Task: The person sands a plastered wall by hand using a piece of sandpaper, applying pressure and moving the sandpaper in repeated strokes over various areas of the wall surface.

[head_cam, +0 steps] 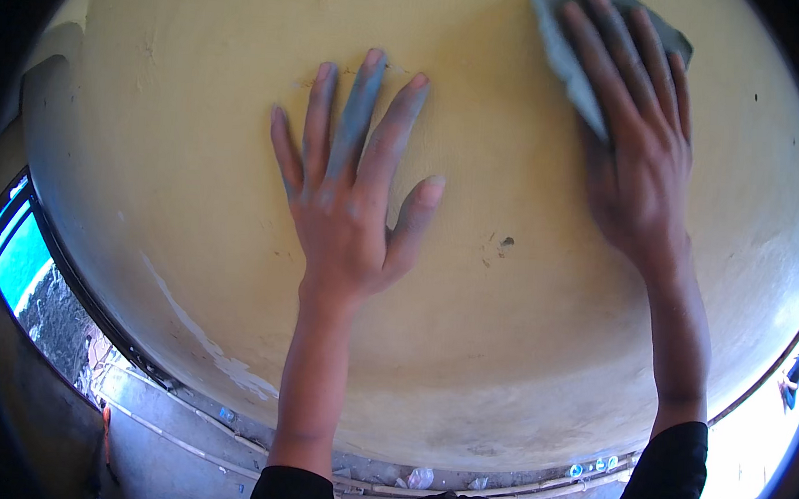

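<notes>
A yellow painted wall (464,307) fills most of the view, with a small hole, thin cracks and pale scuffs on it. My left hand (348,186), its fingers spread and smeared with grey-blue dust, lies on the wall with nothing in it. At the upper right my right hand (642,140) presses a grey-green sheet (559,48), possibly sandpaper or a cloth, against the wall under its fingers. The sheet sticks out beyond the thumb side, and its top is cut off by the picture's edge.
Along the wall's foot lie long poles (186,445), a crumpled plastic bag (420,478) and several plastic cups (576,470). An opening with a dark frame (67,246) is at the left. Through a bright opening at the far right, a person (796,379) shows.
</notes>
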A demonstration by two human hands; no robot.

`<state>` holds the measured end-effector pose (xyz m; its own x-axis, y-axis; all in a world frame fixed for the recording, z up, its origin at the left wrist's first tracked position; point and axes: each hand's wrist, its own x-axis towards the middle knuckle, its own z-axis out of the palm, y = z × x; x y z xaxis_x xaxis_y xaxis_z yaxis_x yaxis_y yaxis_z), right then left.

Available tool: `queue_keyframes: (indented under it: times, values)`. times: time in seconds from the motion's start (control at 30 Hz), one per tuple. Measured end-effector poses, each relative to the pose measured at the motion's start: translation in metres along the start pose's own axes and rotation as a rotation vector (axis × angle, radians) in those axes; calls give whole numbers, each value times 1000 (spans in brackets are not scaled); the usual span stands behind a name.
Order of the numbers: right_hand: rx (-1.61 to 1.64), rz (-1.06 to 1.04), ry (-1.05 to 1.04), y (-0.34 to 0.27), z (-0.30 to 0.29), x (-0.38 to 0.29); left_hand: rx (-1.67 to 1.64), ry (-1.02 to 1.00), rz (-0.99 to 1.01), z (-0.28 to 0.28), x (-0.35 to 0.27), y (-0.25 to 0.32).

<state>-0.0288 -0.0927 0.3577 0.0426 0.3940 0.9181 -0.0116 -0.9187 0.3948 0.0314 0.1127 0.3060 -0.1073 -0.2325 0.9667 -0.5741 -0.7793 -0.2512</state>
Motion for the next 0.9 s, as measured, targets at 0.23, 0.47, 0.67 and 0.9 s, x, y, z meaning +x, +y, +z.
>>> queue_keyframes:
  times: [0.23, 0.47, 0.67, 0.9]
  values:
    - [105, 28, -40, 9, -4, 5, 38, -45, 31, -2, 0, 2]
    - [81, 47, -27, 24, -8, -2, 58, -75, 1, -3, -6, 8]
    - [-15, -41, -146, 12, -9, -19, 87, -105, -20, -8, -11, 12]
    - [273, -192, -358, -36, -4, -94, 65, -147, -89, -3, -48, 31]
